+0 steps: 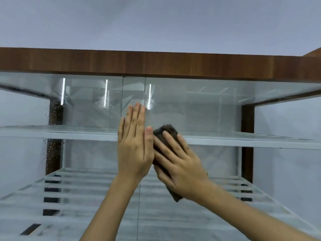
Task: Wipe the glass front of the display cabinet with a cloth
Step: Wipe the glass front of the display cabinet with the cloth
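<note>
The glass front (208, 110) of the display cabinet fills the view, with a vertical seam between two panes near the middle. My left hand (134, 145) lies flat on the glass beside the seam, fingers straight and pointing up. Just to its right, my right hand (180, 166) presses a dark brown cloth (165, 132) against the right pane with spread, straight fingers. The cloth shows above the fingertips and below the palm. Water droplets dot the left pane (102, 101).
A wooden top board (156, 64) runs across the cabinet above the glass. Behind the glass are glass shelves (69, 132) and dark wooden uprights (247, 136) at left and right. A pale wall rises above.
</note>
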A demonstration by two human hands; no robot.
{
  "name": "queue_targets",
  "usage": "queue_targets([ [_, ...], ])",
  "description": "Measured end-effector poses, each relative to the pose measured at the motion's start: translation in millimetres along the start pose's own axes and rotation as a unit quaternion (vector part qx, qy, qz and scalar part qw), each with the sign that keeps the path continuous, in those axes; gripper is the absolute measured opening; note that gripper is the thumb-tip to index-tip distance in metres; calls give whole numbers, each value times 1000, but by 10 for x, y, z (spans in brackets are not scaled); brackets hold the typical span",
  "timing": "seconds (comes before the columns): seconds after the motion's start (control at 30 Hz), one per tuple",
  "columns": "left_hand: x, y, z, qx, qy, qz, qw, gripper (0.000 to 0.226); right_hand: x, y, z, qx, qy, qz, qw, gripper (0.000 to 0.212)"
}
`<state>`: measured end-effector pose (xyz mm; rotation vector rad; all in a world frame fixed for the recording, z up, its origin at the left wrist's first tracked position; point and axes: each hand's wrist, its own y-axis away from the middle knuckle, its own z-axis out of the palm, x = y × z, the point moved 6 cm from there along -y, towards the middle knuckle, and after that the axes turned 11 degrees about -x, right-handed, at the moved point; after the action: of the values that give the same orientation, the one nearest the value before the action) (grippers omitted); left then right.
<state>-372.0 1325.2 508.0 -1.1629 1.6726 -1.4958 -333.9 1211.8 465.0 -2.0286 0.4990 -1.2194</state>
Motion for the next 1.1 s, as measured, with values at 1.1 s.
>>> queue_targets([
  [1.1,301,993,792,-63,-175,-8,982,58,6,1739,144,-20,18,247,969,56],
])
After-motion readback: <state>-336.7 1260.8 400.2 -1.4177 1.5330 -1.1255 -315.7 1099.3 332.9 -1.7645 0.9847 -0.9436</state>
